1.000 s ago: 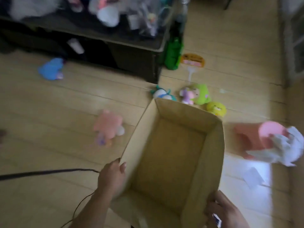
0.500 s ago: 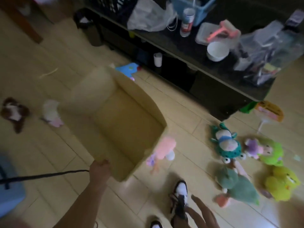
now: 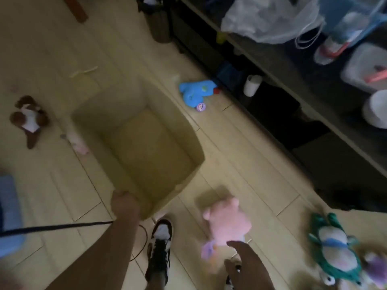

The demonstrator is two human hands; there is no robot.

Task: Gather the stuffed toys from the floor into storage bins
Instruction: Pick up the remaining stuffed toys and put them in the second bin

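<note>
bin (image 3: 188,130) is gripped at its near rim by left hand (image 3: 125,204), empty; right hand (image 3: 247,262), fingers extended, is reaching toward pink toy (image 3: 227,221), to be grasped next.

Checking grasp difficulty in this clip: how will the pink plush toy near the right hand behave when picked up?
The pink plush toy looks soft and rounded, so it probably squashes and droops. Likely light; one right hand should manage it. Lying flat, it seems unlikely to roll.

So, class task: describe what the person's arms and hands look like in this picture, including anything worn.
Both forearms are bare, with no sleeves in view. The left hand shows no ring or watch. The right hand has a small pale speck near the knuckles; the blur hides what it is. A thin dark cable runs beside the left forearm.
</note>
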